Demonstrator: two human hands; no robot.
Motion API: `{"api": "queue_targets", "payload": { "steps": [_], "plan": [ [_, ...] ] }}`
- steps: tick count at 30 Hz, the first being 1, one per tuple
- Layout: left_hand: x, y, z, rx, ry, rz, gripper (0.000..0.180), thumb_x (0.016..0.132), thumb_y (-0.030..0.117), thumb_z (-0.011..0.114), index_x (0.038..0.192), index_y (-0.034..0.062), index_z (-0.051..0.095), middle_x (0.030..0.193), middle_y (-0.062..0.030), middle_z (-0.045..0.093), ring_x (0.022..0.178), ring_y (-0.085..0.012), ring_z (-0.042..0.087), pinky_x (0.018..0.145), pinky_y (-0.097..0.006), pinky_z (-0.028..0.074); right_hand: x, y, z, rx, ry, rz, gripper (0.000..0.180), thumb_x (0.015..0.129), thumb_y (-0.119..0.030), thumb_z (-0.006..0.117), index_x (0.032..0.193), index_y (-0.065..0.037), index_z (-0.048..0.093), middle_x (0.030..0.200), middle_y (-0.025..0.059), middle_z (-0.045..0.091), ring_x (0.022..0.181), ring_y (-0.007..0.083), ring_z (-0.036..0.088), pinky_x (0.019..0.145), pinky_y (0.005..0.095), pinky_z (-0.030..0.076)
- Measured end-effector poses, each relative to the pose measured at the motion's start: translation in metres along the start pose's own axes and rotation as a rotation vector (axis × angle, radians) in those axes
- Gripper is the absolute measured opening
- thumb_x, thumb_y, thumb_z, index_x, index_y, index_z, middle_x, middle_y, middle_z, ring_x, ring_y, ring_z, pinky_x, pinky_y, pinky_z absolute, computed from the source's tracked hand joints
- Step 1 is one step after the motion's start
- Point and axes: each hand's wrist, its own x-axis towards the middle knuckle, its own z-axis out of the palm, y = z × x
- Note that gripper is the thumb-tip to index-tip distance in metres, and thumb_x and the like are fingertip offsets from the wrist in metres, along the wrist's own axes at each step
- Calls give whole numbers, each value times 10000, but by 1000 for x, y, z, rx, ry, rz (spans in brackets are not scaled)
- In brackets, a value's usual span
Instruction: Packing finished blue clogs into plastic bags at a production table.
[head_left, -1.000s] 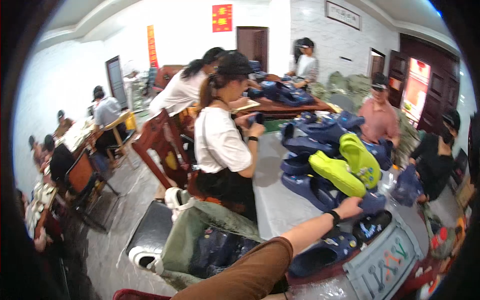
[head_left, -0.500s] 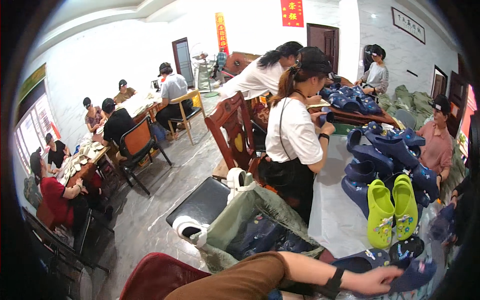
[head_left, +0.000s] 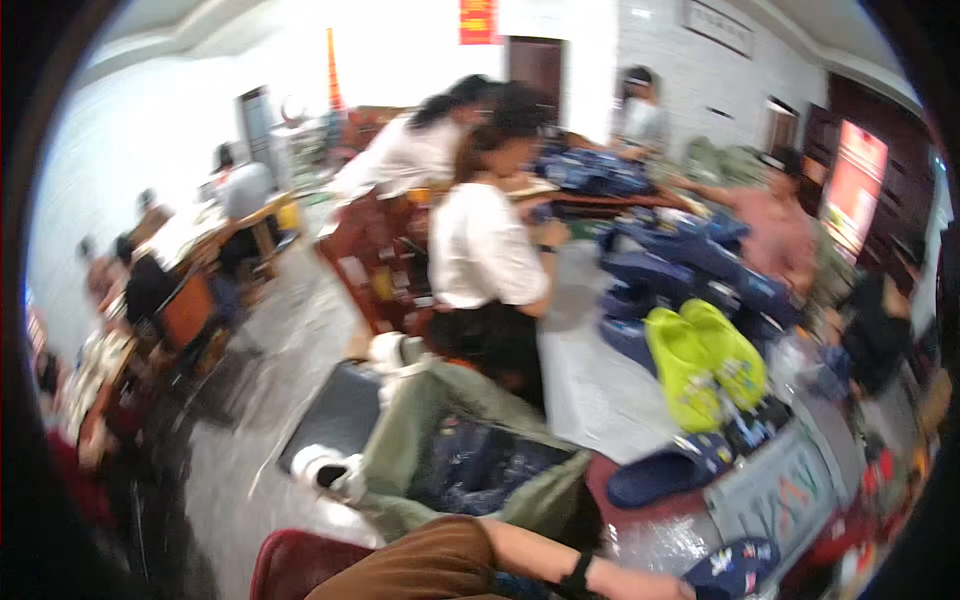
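Observation:
My left hand point(head_left: 655, 586), with a black band on its wrist, reaches in along the lower edge and is closed on a navy clog point(head_left: 738, 568) with small decorations. Its fingertips are blurred and partly cut off by the frame. Beyond it, another navy clog point(head_left: 665, 470) lies on the table beside a dark clog with charms point(head_left: 752, 425). Two lime-green clogs point(head_left: 685, 375) rest farther back, against a heap of navy clogs point(head_left: 690, 260). Clear plastic wrap point(head_left: 655, 545) and a grey printed bag point(head_left: 775, 485) lie near the held clog. My right hand is out of view.
An open green sack point(head_left: 400, 450) holds plastic-wrapped navy clogs. White clogs point(head_left: 325, 470) hang at its rim by a black chair seat point(head_left: 335, 415). A co-worker in white point(head_left: 490, 245) stands beyond; another in pink point(head_left: 775, 235) sits across the table. A red chair back point(head_left: 300, 560) is near me.
The view has swung right and blurred, so the scene shifts left. My left hand has drawn the navy clog nearer, toward the lower edge, uncovering the grey bag and plastic wrap.

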Motion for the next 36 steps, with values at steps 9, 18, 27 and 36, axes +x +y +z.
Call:
{"api": "queue_targets", "payload": {
  "steps": [9,18,27,36],
  "plan": [
    [-27,-13,-100,1119,480,-646,790,807,415,805,1413,18,492,1434,-281,462,1336,-487,419,1136,-519,372,45,-9,-26,-171,194,-126,643,914,-143,680,1482,24,430,1489,166,473,1321,300,489,1107,413,367],
    [-75,-64,-101,1174,451,-813,331,810,227,749,1068,50,639,1064,-140,625,1024,-377,622,831,-495,538,54,31,-8,-252,60,4,642,924,-7,545,1524,39,322,1373,181,543,1228,252,548,1068,338,402],
    [-53,-4,-99,845,737,-612,292,797,103,773,1026,-59,693,933,-188,631,838,-382,645,737,-417,518,36,59,-8,-370,81,-179,666,917,-7,493,1543,52,276,1298,212,591,1154,266,597,1010,349,454],
    [-35,24,-2,684,469,-553,311,819,51,754,1095,-58,662,981,-186,613,882,-386,636,753,-419,513,-6,44,-4,-356,124,-92,682,937,-88,550,1550,29,275,1163,254,649,1000,292,669,902,363,513]
  ]
}}
